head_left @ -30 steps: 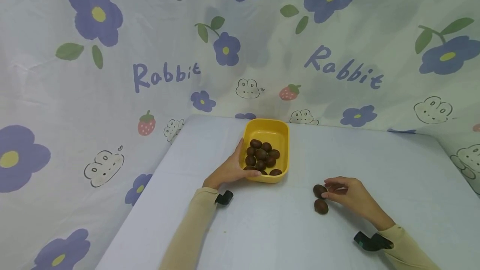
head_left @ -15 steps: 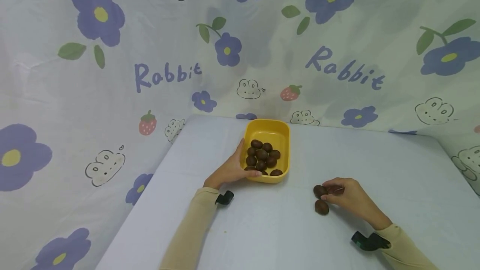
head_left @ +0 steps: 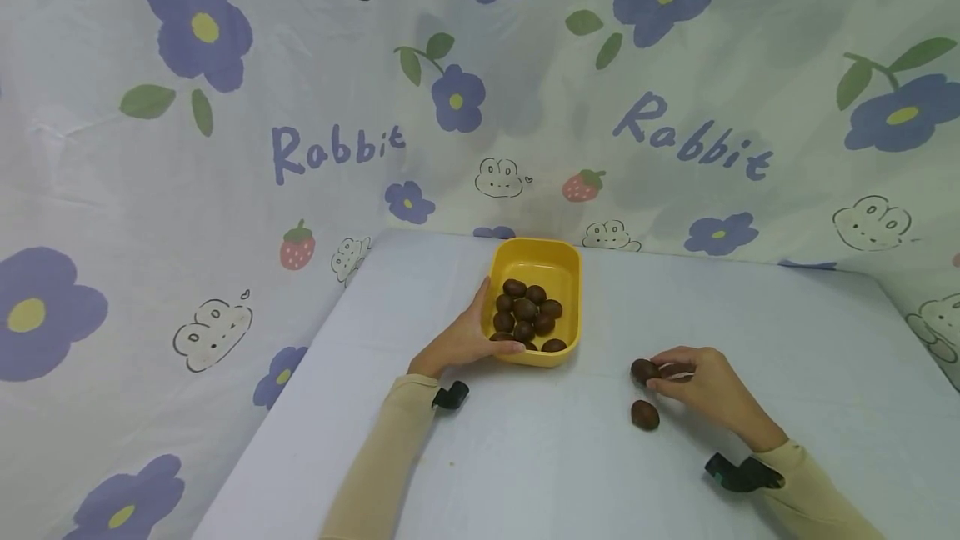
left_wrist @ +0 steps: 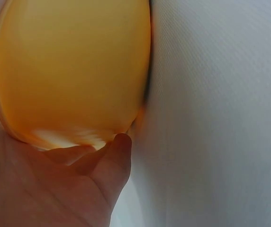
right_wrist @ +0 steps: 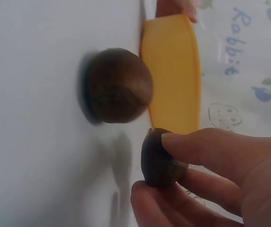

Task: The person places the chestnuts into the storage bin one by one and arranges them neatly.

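Note:
My right hand (head_left: pixel 708 387) pinches a brown chestnut (head_left: pixel 643 371) between thumb and fingers, right of the yellow plastic box. In the right wrist view the held chestnut (right_wrist: pixel 158 163) appears raised off the white surface. Just nearer to me lies a second chestnut (head_left: pixel 645 415), apart from the hand. With my left hand (head_left: pixel 467 342) I hold the yellow box (head_left: pixel 540 269) at its near left corner, the thumb along the front rim. Several chestnuts (head_left: pixel 525 309) are heaped in its nearer part. Seen from the left wrist, fingers (left_wrist: pixel 119 156) press the box's outer wall (left_wrist: pixel 74 71).
A white cloth (head_left: pixel 540 457) covers the table. Behind and to the left hangs a curtain (head_left: pixel 525 98) printed with flowers and rabbits. Dark wrist mounts (head_left: pixel 742 473) sit on both sleeves.
The chestnut in my right hand has come up and away from the second chestnut, so a gap now shows between them. My left hand and the box stay in place.

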